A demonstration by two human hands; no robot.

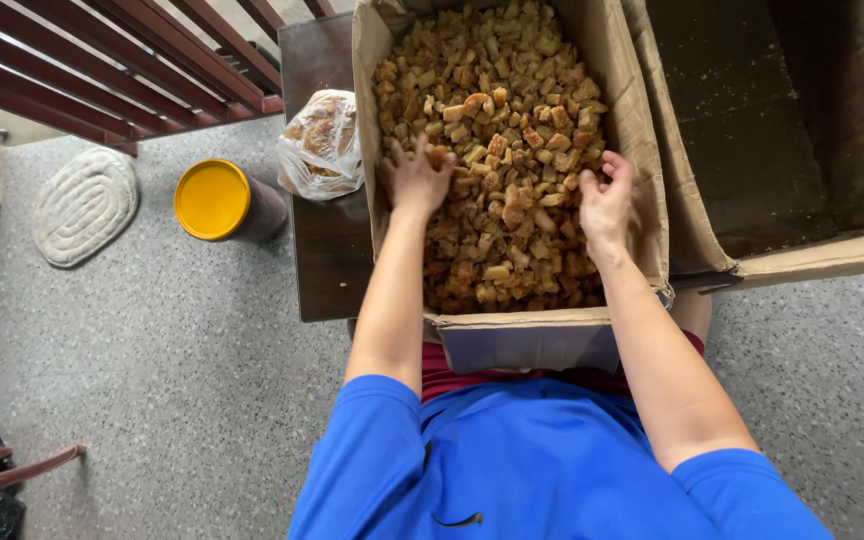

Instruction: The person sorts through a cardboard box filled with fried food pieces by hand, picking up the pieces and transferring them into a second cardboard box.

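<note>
Speckled grey floor [182, 400] lies under us, and nearest stands our cardboard box [527, 340] heaped with browned bread cubes [502, 150], on a dark worktop [327, 260]. Both our hands rest spread on the cubes, left hand [417, 178] and right hand [604, 200], fingers loosely open, gripping nothing we can make out. Farther left sit a plastic bag [320, 145] and a yellow-lidded tub [214, 200]; an emptied box [752, 150] crowds the right.

One head-worn camera looks steeply down, close over the person's blue shirt [552, 470] and both forearms, facing forward across the cardboard box [532, 340] to the speckled floor [182, 380] at left.
</note>
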